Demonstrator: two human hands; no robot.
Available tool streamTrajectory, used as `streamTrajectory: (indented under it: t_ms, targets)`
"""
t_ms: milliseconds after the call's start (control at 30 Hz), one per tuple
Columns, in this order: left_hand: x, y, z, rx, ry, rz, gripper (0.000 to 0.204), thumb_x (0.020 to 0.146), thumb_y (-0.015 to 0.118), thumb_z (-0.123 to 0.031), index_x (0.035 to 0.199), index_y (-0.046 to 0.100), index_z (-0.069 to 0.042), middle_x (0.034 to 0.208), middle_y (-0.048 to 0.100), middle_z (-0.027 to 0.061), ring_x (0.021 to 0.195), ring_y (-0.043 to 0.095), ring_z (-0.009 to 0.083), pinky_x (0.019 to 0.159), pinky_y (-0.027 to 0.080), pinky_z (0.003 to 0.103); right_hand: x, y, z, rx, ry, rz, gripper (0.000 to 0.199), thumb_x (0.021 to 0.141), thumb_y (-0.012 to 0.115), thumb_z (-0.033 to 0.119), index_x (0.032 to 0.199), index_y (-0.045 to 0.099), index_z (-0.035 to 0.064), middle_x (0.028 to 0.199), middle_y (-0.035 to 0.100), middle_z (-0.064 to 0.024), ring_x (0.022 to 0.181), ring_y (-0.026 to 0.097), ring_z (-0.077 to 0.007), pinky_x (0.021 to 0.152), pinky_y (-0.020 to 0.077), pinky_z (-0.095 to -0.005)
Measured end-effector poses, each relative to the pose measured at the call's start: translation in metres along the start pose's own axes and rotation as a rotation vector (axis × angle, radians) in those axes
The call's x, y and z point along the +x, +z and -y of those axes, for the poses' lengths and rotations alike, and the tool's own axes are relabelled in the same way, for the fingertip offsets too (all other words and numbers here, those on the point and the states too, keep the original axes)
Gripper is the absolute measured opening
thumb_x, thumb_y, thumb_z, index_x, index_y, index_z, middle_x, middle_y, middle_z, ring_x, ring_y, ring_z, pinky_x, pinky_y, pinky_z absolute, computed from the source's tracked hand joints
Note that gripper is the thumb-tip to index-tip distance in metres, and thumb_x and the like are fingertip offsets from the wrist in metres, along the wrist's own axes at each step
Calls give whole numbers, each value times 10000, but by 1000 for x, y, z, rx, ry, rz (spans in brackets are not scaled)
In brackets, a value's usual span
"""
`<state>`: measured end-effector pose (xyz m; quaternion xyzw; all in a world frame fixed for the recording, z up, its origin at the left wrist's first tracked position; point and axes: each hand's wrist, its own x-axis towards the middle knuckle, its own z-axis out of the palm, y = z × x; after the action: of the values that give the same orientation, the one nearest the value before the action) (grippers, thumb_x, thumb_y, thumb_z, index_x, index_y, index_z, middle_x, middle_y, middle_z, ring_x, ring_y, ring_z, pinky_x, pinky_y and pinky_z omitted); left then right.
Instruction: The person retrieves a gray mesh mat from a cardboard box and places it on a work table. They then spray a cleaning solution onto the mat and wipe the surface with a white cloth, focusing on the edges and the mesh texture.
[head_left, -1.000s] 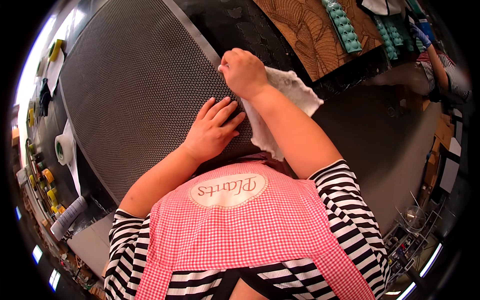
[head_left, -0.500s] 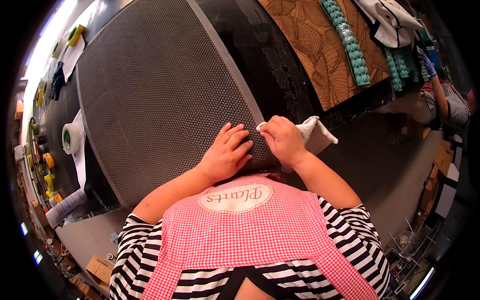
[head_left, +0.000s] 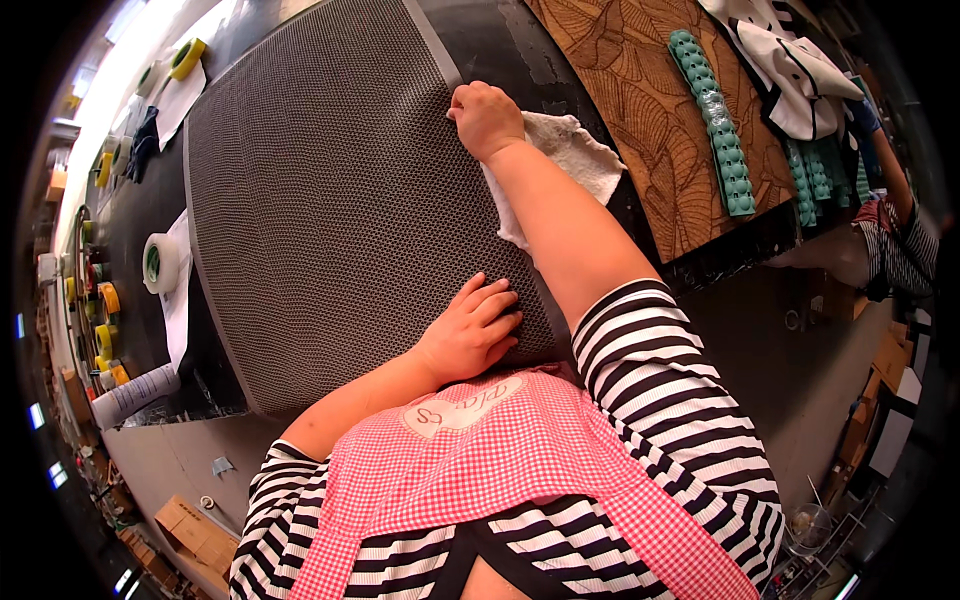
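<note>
A large dark grey mesh mat [head_left: 320,200] with a smooth border lies before me on the black table. My left hand [head_left: 470,328] rests flat on its near part, fingers apart. Farther off, at the mat's right border, my right hand [head_left: 486,120] is closed on a white cloth [head_left: 565,160]. The cloth trails from the fist across the border and onto the black table surface, partly hidden behind my forearm. Next to the fist the mesh shows a slight bulge.
At right lie a brown leaf-patterned mat [head_left: 640,110], a teal knobbed strip [head_left: 715,125] and white fabric with black trim [head_left: 795,75]. Tape rolls [head_left: 160,263] and a paper roll [head_left: 135,395] line the left edge. A co-worker's striped sleeve [head_left: 890,240] shows at far right.
My right hand has moved far forward along the mat's right border, taking the cloth with it. My left hand stays on the mat. The view has shifted slightly.
</note>
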<state>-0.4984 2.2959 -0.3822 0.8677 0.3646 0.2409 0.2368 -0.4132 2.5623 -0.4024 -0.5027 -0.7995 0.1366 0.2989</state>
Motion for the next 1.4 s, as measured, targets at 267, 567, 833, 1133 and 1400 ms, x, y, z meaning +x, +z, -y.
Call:
streamTrajectory:
  t_ms: [267, 567, 833, 1133, 1400]
  targets:
    - [24, -45, 34, -113, -150, -159, 212, 795, 653, 25, 982, 666, -74, 1114, 665, 82, 1017, 641, 292, 866, 529, 392, -187, -116, 12, 242, -132, 498, 98, 823, 705, 178, 805, 665, 90, 861, 623, -65, 865, 619, -293, 774, 513, -404]
    - [177, -112, 153, 492, -118, 501, 604, 796, 640, 38, 1364, 558, -152, 1273, 557, 50, 1202, 540, 260, 1020, 481, 383, -208, -151, 5, 924, 740, 102, 99, 939, 649, 94, 976, 650, 2, 915, 636, -30, 696, 581, -87, 596, 526, -244]
    - [132, -135, 169, 483, 98, 58, 167, 735, 732, -72, 841, 606, -95, 949, 543, 34, 958, 602, 249, 755, 540, 366, -143, -144, -11, 1087, 722, -51, 271, 850, 600, 28, 1113, 570, -29, 996, 614, -84, 793, 621, -155, 718, 571, -321]
    - [27, -101, 162, 193, -213, -415, 127, 737, 727, -9, 809, 654, -85, 883, 621, 25, 762, 647, 220, 654, 540, 319, -129, -64, 5, 389, -270, 152, 82, 781, 680, 29, 860, 672, 52, 960, 663, -83, 965, 619, -303, 847, 524, -388]
    - [35, -100, 160, 265, -167, -472, 148, 696, 718, 9, 780, 648, -90, 877, 626, 25, 806, 653, 225, 681, 545, 328, 38, 16, -18, 142, -83, -69, 108, 818, 663, 79, 906, 725, 74, 949, 672, -79, 938, 633, -308, 864, 516, -394]
